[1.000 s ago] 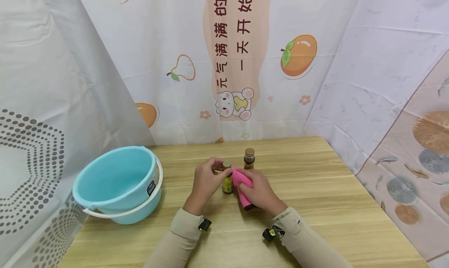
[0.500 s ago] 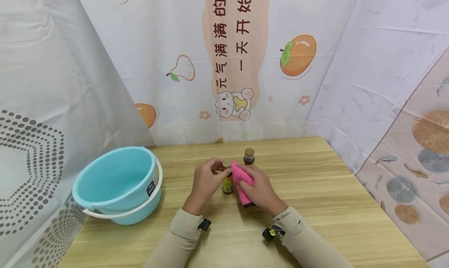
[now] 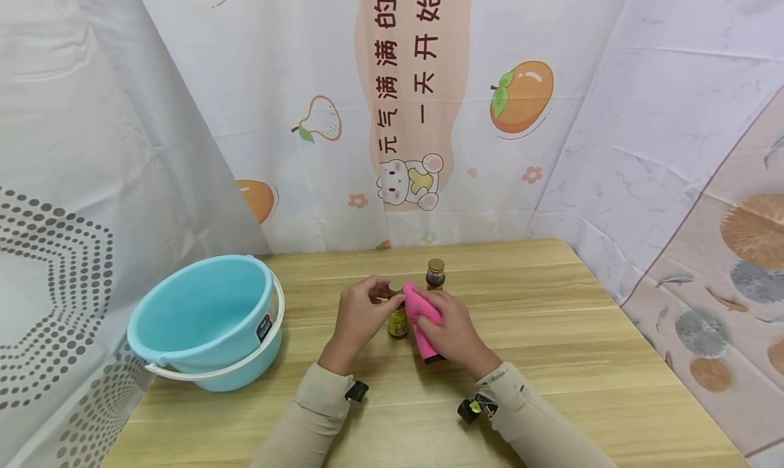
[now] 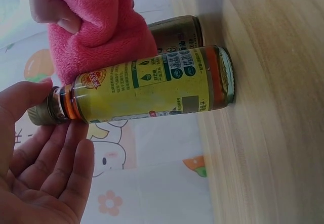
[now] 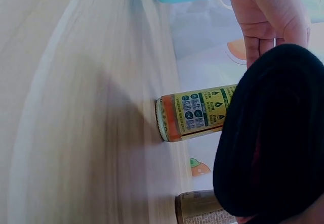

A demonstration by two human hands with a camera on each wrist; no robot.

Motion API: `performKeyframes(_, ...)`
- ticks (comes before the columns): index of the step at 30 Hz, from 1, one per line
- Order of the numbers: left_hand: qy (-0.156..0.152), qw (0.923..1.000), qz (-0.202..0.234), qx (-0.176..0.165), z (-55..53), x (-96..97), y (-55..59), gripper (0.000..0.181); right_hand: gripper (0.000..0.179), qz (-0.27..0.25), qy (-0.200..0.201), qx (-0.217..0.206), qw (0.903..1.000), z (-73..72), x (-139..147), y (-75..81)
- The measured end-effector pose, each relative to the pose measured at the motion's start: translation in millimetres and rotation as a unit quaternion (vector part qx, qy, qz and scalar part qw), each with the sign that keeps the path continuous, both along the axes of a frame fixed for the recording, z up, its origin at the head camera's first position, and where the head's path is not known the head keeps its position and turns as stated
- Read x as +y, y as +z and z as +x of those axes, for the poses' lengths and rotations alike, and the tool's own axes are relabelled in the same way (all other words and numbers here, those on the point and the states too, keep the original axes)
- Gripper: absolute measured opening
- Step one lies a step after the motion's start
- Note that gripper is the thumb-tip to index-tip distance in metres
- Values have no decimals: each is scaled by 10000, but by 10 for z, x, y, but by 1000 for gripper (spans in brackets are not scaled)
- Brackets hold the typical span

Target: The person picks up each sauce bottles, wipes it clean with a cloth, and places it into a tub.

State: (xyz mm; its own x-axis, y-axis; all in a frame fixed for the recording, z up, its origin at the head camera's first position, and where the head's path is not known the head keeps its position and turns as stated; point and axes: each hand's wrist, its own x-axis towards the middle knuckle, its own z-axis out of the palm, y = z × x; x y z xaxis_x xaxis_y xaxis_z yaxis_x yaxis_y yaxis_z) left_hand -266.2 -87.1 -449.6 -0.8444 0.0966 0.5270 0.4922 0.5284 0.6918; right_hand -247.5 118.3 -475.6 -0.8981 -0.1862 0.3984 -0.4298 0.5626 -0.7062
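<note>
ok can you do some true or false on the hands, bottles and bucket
1. The left hand holds the yellow-labelled bottle near its cap. True.
2. That bottle's cap is off. False: it is on.
3. The right hand grips a pink cloth. True.
4. Only one bottle is present. False: a second bottle stands beyond the right hand.
5. A blue bucket is left of both hands. True.
6. The bucket's handle is black. False: the handle is white.
</note>
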Motion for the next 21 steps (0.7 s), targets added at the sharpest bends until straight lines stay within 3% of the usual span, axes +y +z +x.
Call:
performKeyframes(8,7,10000,38,-39,7,3,9,29,52,191,60,-331,9993,-8,-5,-41)
performKeyframes(15,4,9999,53,-103,12,-3,18,28,83,406,235,-967,9942,-3,-2,-69)
performKeyframes(21,-6,9999,19,-152,18,-9,31,29,81,603,297,-919,9935,-6,9,-90)
